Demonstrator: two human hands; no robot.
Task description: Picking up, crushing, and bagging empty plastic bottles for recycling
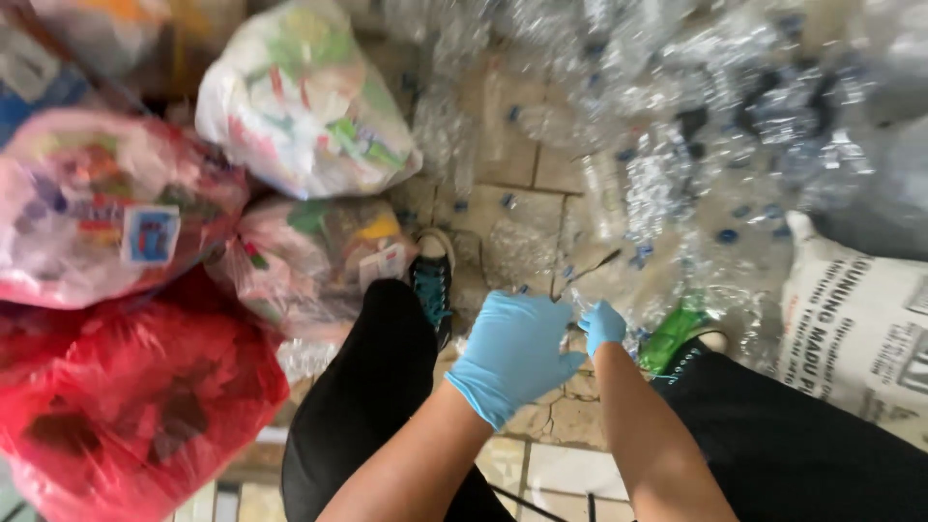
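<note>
Both blue-gloved hands, the left hand (512, 353) curling over and the right hand (603, 325) pinching, are gripping a crumpled clear plastic bottle (580, 304) above the tiled floor (541, 406) between the knees, apparently stripping it, which likely needs a firm twist.

— What do the hands hold?
— The left hand (512, 353) covers it; something clear, blurred.
— The bottles (667, 116)?
— A smeared heap, cut off at the top edge.
</note>
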